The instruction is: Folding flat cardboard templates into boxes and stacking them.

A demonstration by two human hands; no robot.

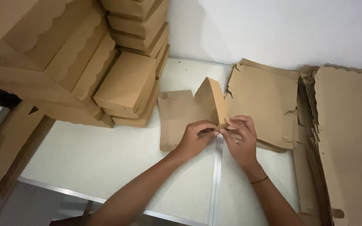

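Fingertips of left hand (194,138) and right hand (239,136) pinch one raised flap of the cardboard blank (181,115) at frame centre; advise creasing squarely along the score.

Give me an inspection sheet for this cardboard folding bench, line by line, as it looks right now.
Surface: pale table with a metal seam strip.
Job's things: brown cardboard blank, one flap raised, partly folded.
Clutter: stacked folded boxes at left; pile of flat blanks beside the hands; second flat pile at far right.
Grippers: left hand and right hand both pinch the blank's fold.
Cables: nothing seen.
Surroundings: white wall behind the table.
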